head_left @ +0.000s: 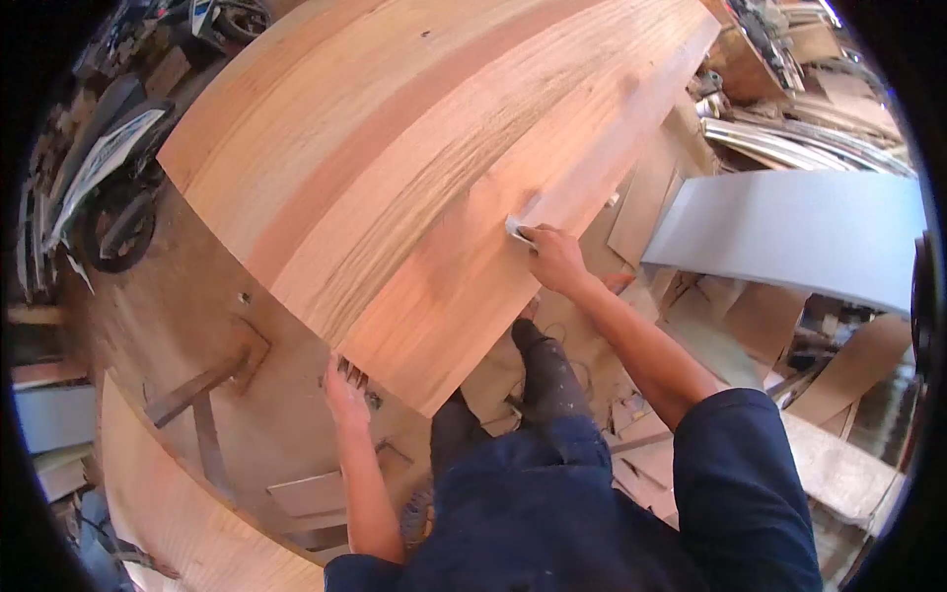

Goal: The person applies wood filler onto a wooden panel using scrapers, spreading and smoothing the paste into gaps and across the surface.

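Note:
A wide wooden panel (395, 128) made of joined boards in pale, reddish and streaked tones stretches out in front of me. My right hand (557, 259) presses a small white pad (517, 229) onto its face near the right-hand edge, fingers closed around it. A paler, whitish band runs along the panel from the pad toward the far corner. At the near left edge, my left hand (347, 393) grips the panel, with the fingertips at the corner side.
A motorcycle (118, 197) stands at the far left. To the right are a light grey panel (789, 237) and stacked boards (809, 138). Another wooden panel (178, 503) lies at lower left, near a wooden stand (202, 390). Offcuts litter the floor.

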### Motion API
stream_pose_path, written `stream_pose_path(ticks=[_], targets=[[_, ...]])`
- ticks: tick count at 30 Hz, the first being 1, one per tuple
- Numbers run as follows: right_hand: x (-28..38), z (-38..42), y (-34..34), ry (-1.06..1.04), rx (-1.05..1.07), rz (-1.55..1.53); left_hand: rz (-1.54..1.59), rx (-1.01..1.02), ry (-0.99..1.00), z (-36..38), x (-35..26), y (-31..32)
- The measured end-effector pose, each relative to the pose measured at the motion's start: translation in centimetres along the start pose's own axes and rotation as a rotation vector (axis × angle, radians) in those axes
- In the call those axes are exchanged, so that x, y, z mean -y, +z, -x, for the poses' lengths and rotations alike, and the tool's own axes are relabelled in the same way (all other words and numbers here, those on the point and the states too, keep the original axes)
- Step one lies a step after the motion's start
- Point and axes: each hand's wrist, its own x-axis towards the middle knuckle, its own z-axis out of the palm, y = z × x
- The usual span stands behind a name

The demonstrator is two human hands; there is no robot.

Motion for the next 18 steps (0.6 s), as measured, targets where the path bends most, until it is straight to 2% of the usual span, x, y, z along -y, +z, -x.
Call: stream_pose_path(ticks=[1,4,9,15,18], targets=[[0.8,0.6,0.6,0.010,-0.007,-0.009,0.100,0.111,-0.110,-0.5,-1.5,0.0],[3.3,2.6,2.4,0.051,-0.002,-0.025,0.059,0.264,-0.171,-1.4,-4.3,0.3],[7.9,5.5,5.1,0.113,0.045,-0.022,0.109,0.305,-0.218,-1.9,-4.9,0.1],[14.0,9.8,8.7,0.106,-0.015,-0.067,0.203,0.386,-0.225,-2.1,-4.4,-0.8],[16.4,11.8,10.9,0.089,0.024,-0.052,0.251,0.421,-0.210,-2.4,-3.8,-1.2]])
